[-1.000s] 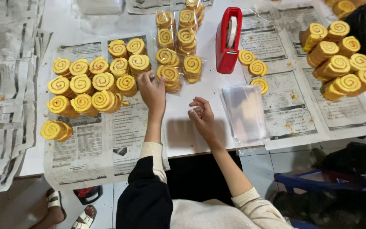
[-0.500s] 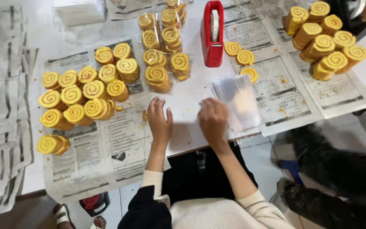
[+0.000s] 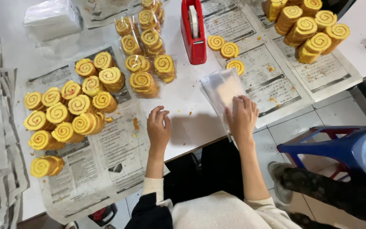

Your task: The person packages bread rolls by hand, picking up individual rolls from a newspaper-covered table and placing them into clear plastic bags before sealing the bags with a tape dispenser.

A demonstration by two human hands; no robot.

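Left hand (image 3: 158, 127) at lower centre of the frame, palm down on the white tabletop (image 3: 187, 97), fingers curled loosely inward, grasping nothing; forearm rising straight up from a cream sleeve at the bottom edge. Right hand (image 3: 242, 116) just right of centre, palm down, fingers spread flat and pressing on the near end of a stack of clear plastic bags (image 3: 222, 89), wrist bent slightly left, forearm angled up from the lower right. Not clear whether a single bag is pinched between the fingertips.

Bags lying at the tabletop's near edge, partly over a newspaper sheet (image 3: 272, 80), below three loose yellow swirl cookies (image 3: 227, 51). Red tape dispenser (image 3: 193, 32) upright at upper centre, well apart from both hands. Bagged stacks of swirl cookies (image 3: 142, 63) left of the dispenser. Heap of unbagged cookie stacks (image 3: 66, 112) at mid left on newspaper, near the left hand but apart. More cookie stacks (image 3: 308, 27) at upper right. Blue plastic stool (image 3: 344, 146) on the floor at lower right.
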